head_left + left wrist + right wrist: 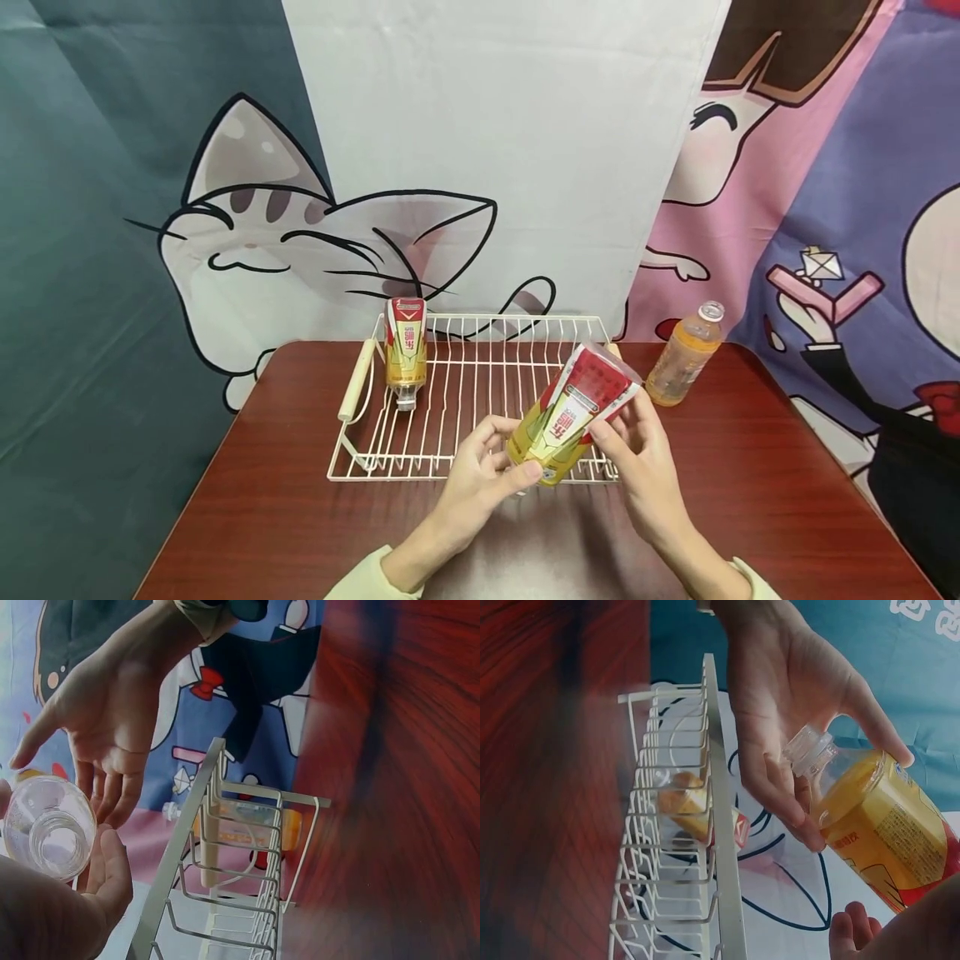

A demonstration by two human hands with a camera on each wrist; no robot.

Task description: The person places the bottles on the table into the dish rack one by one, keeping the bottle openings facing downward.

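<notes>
A drink bottle (572,417) with a red, yellow and white label is held tilted, neck end low and clear base high. My left hand (487,467) grips its lower end, thumb on the label and fingers behind. My right hand (637,454) holds the upper end, thumb in front and fingers around the far side. The clear neck (810,750) shows beside the left fingers in the right wrist view. The round transparent base (52,832) faces the left wrist camera. Behind the hands stands a white wire rack (465,400); a similar bottle (406,346) leans neck-down at its left end.
To the rack's right, a bottle of orange drink (684,354) with a white cap stands on the reddish-brown table (247,517). The rack has a pale handle (357,379) at its left. A cartoon-printed cloth (495,150) hangs behind the table.
</notes>
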